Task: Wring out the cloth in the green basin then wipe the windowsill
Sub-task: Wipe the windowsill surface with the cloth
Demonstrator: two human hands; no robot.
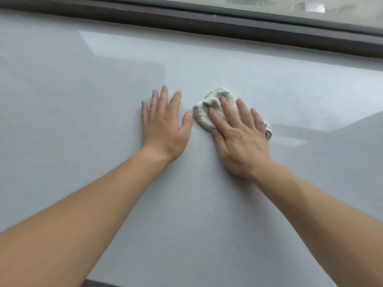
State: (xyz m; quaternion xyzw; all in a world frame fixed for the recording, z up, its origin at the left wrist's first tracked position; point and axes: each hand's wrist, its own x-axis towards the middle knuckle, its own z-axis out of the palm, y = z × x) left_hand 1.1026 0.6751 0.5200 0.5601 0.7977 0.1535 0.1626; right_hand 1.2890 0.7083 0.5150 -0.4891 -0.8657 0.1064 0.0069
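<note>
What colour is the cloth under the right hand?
Off-white with a faint green tint, best seen in the head view: cloth.

off-white cloth (faintly greenish), pale grey windowsill

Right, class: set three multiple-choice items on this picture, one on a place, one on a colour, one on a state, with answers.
1. Where is the cloth? A in a basin; B under the right hand; C on the frame.
2. The sill's colour? A red; B black; C light grey.
3. The left hand is: A flat, fingers straight; B a fist; C gripping the cloth.
Answers: 1 B, that hand presses on it; 2 C, pale surface throughout; 3 A, its palm lies on the sill.
</note>
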